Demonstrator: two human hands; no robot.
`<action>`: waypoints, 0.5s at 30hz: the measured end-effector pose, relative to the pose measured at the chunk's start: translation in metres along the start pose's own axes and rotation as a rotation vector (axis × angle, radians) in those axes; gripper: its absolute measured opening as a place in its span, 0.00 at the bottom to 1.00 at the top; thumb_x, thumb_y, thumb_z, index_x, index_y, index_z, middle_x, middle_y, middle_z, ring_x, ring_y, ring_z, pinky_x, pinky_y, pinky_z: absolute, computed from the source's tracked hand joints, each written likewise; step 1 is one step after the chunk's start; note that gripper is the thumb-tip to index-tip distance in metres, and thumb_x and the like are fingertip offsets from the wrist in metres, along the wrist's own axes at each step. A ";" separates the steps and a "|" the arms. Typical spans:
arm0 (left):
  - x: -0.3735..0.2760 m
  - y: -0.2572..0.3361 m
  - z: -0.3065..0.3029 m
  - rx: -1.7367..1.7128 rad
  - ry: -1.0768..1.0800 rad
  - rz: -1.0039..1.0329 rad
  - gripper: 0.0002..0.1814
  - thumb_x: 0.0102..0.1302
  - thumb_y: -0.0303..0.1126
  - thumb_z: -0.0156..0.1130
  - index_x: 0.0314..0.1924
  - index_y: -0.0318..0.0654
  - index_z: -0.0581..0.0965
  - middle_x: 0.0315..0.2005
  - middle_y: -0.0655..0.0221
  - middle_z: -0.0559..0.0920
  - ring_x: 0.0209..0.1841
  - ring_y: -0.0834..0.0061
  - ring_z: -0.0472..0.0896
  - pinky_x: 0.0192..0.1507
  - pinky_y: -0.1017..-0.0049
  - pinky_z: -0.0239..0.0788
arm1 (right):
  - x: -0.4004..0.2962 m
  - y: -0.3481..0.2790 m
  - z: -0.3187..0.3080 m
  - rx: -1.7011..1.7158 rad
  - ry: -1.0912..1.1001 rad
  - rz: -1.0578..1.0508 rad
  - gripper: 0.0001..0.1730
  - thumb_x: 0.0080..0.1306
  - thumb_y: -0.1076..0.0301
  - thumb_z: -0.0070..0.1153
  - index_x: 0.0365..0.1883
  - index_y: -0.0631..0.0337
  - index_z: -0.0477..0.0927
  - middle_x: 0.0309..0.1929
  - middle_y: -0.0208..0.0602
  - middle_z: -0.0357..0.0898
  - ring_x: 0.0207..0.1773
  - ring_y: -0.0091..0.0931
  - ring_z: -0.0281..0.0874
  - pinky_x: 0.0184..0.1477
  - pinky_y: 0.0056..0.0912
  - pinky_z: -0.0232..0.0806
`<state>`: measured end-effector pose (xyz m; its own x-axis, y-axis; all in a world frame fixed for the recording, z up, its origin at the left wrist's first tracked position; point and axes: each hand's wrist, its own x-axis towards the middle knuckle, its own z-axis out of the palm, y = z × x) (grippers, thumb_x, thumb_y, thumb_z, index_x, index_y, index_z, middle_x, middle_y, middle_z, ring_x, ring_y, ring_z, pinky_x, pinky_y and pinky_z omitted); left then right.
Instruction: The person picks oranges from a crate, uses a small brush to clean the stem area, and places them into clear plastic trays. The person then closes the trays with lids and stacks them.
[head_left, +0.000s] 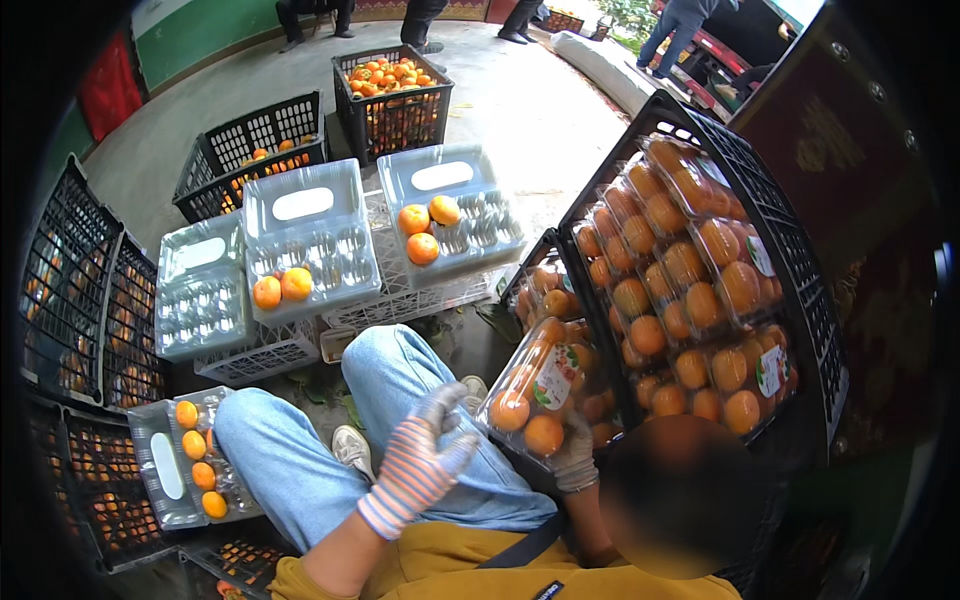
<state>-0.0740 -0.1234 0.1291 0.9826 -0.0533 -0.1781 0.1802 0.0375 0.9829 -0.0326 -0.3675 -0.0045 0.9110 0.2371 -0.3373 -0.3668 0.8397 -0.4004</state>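
My left hand (420, 461), in a striped knit glove, is raised over my lap with its fingers apart and nothing in them. My right hand (576, 456), also gloved, grips the near end of a clear plastic clamshell pack of persimmons (516, 373) with a printed label. That pack is tilted over the black crate (553, 244) at my right, where more packs lie. Beside it, a larger black crate (806, 300) is filled with stacked clamshell packs (679, 262). Part of my right hand is hidden behind the pack.
Ahead, open clamshell trays (311, 225) rest on white crates (405, 296), some holding loose persimmons (423, 248). Another open tray (166, 465) lies left of my knee. Black crates of fruit (394, 112) stand ahead and along the left (112, 480). People's legs (422, 22) are visible farther off.
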 end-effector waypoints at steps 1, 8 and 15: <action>0.005 -0.004 -0.006 -0.117 0.055 0.008 0.25 0.55 0.24 0.55 0.54 0.29 0.65 0.47 0.60 0.73 0.48 0.77 0.72 0.50 0.78 0.64 | 0.011 -0.002 -0.012 0.004 0.049 -0.039 0.33 0.52 0.68 0.58 0.56 0.64 0.63 0.53 0.41 0.69 0.55 0.36 0.67 0.57 0.41 0.63; 0.013 0.002 -0.028 -0.307 0.294 -0.040 0.19 0.55 0.24 0.56 0.49 0.28 0.70 0.38 0.66 0.76 0.36 0.84 0.73 0.38 0.86 0.66 | 0.122 -0.041 -0.072 0.207 0.028 -0.170 0.29 0.51 0.71 0.58 0.54 0.61 0.67 0.53 0.38 0.69 0.57 0.35 0.66 0.59 0.43 0.59; 0.024 -0.024 -0.027 -0.331 0.383 -0.054 0.17 0.54 0.27 0.60 0.44 0.29 0.70 0.39 0.63 0.76 0.40 0.75 0.76 0.44 0.76 0.71 | 0.216 -0.051 -0.072 -0.017 0.240 -0.436 0.25 0.55 0.65 0.55 0.52 0.58 0.70 0.48 0.40 0.73 0.53 0.36 0.68 0.58 0.40 0.60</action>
<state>-0.0532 -0.0981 0.1004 0.9066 0.3030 -0.2937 0.1756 0.3621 0.9155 0.1697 -0.3942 -0.1183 0.9121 -0.2548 -0.3213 0.0334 0.8271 -0.5610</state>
